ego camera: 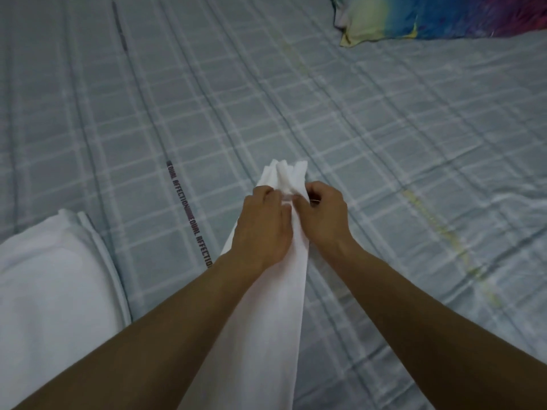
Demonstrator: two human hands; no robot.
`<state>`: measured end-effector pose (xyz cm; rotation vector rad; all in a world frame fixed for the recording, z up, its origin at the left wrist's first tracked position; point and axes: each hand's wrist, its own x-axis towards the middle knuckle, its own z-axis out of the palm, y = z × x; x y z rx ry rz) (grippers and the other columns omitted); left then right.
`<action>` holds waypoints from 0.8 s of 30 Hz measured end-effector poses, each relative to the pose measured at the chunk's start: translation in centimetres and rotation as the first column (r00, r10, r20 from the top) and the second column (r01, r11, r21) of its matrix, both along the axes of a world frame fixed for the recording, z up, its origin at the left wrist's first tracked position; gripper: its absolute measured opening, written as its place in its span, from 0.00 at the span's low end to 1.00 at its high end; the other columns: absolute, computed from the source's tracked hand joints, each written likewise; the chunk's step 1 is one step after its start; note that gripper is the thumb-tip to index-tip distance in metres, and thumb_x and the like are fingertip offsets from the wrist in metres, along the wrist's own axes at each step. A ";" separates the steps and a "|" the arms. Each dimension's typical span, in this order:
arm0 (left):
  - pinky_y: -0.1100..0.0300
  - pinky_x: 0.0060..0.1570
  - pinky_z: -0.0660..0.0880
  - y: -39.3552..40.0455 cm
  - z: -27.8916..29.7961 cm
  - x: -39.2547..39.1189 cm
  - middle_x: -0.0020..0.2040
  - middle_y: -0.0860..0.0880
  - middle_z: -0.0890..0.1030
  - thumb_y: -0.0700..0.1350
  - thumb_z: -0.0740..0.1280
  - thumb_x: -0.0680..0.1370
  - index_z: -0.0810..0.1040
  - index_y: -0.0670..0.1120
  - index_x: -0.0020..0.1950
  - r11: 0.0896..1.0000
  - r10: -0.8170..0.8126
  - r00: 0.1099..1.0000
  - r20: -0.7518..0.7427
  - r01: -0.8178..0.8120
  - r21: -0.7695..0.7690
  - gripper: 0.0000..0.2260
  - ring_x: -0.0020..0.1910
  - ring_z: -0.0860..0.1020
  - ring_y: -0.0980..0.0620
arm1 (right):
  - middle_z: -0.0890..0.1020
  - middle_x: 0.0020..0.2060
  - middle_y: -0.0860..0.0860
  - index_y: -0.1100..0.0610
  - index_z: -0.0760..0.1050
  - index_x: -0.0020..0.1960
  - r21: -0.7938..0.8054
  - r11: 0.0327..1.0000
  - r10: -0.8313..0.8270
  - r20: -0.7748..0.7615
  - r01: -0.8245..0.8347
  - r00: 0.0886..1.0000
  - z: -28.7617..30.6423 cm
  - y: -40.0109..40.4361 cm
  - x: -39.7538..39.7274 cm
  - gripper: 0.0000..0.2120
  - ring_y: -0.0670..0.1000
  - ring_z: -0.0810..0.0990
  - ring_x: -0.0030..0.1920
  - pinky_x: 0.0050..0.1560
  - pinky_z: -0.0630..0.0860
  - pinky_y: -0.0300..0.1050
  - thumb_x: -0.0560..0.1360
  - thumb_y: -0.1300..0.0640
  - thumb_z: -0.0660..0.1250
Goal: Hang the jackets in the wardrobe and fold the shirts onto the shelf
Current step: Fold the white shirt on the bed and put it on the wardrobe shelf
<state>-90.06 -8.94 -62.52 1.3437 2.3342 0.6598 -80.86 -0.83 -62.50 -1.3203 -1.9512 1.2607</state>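
Left hand: the left hand (262, 221) has its fingers curled round the bunched top of a white shirt (266, 306), pinching the cloth.
Right hand: the right hand (324, 216) grips the same gathered edge, just beside the left, thumbs nearly touching.
Shirt: it hangs from both hands in a narrow column above the bed (384, 143), its lower part out of view.
Nearby: a white folded garment (50, 285) lies on the bed at the left; a rainbow pillow (429, 16) sits well apart at the far corner.
Risk: with the cloth so bunched, I judge the fold could come out crooked or creased unless it is spread flat.
Risk: one loosened pinch could drop the layers unevenly.
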 end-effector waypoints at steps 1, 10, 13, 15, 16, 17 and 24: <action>0.48 0.58 0.71 0.1 0.5 0.0 0.56 0.44 0.77 0.47 0.53 0.84 0.76 0.42 0.52 0.996 0.053 0.984 0.169 -0.065 0.068 0.14 0.54 0.74 0.46 | 0.81 0.32 0.45 0.54 0.79 0.40 -0.013 1.000 0.006 -0.055 -0.007 0.998 0.4 -0.3 -0.1 0.07 0.42 0.78 0.32 0.34 0.71 0.34 0.76 0.60 0.68; 0.51 0.57 0.79 -3.0 5.0 -2.0 0.50 0.51 0.83 0.53 0.62 0.82 0.75 0.50 0.63 0.888 0.081 0.683 0.726 -0.380 0.258 0.12 0.49 0.83 0.54 | 0.84 0.52 0.48 0.52 0.79 0.62 0.130 0.964 0.255 -0.192 -0.233 0.948 3.8 -5.7 -2.4 0.15 0.46 0.82 0.52 0.54 0.79 0.51 0.84 0.57 0.56; 0.54 0.55 0.80 -5.5 7.2 -4.0 0.52 0.45 0.83 0.52 0.65 0.78 0.77 0.48 0.60 0.852 0.032 0.624 0.781 -0.426 0.305 0.13 0.52 0.82 0.50 | 0.76 0.67 0.52 0.56 0.70 0.72 0.213 0.906 0.406 -0.198 -0.365 0.892 5.0 -7.4 -4.0 0.19 0.48 0.74 0.67 0.67 0.72 0.53 0.84 0.61 0.52; 0.52 0.57 0.78 -7.4 8.7 -5.5 0.52 0.44 0.83 0.51 0.67 0.75 0.78 0.46 0.59 0.817 0.031 0.566 0.824 -0.489 0.306 0.15 0.53 0.82 0.47 | 0.70 0.72 0.55 0.61 0.65 0.74 0.266 0.848 0.515 -0.208 -0.458 0.832 5.8 -8.9 -5.6 0.21 0.52 0.69 0.72 0.71 0.67 0.56 0.83 0.64 0.51; 0.50 0.60 0.77 -8.4 9.5 -6.3 0.54 0.42 0.83 0.49 0.67 0.74 0.78 0.45 0.59 0.800 0.029 0.541 0.841 -0.517 0.304 0.16 0.56 0.82 0.45 | 0.67 0.74 0.57 0.63 0.62 0.76 0.291 0.817 0.559 -0.195 -0.497 0.806 6.2 -9.8 -6.5 0.22 0.54 0.65 0.75 0.73 0.63 0.57 0.82 0.63 0.50; 0.49 0.62 0.76 -9.5 10.2 -7.0 0.56 0.41 0.83 0.48 0.68 0.74 0.78 0.43 0.59 0.786 0.023 0.522 0.852 -0.536 0.307 0.16 0.57 0.81 0.44 | 0.63 0.76 0.58 0.64 0.58 0.77 0.309 0.790 0.593 -0.171 -0.529 0.787 6.6 -10.7 -7.4 0.23 0.55 0.60 0.77 0.75 0.60 0.57 0.82 0.62 0.50; 0.51 0.59 0.78 -18.4 14.1 -12.4 0.61 0.39 0.81 0.43 0.66 0.80 0.75 0.38 0.66 0.677 -0.062 0.403 0.913 -0.655 0.335 0.16 0.60 0.81 0.44 | 0.51 0.79 0.57 0.62 0.51 0.79 0.468 0.617 0.697 0.049 -0.633 0.715 9.7 -18.6 -14.5 0.27 0.52 0.42 0.80 0.79 0.47 0.54 0.82 0.54 0.47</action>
